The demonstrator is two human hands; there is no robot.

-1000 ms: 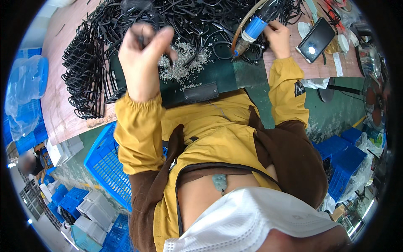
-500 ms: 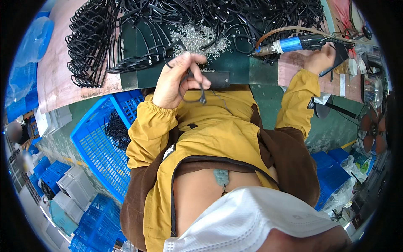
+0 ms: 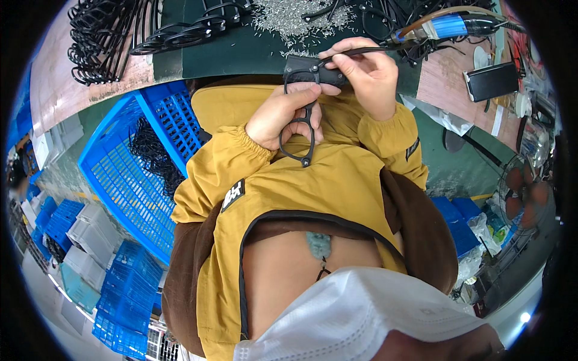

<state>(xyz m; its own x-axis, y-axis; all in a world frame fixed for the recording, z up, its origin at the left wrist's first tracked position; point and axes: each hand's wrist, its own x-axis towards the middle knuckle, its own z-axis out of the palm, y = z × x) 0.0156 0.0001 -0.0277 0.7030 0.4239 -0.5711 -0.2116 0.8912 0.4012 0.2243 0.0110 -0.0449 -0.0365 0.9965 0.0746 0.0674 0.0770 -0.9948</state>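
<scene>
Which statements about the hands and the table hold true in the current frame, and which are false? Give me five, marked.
1. The left hand holds a black glasses frame. True.
2. The right hand grips the blue-banded tool. False: it holds a slim black strip.
3. Small silvery pieces lie heaped on the dark green mat. True.
4. The large blue basket with dark strips inside is on the person's right. False: it is on the person's left.
5. A black rectangular device lies to the right of both hands. True.
</scene>
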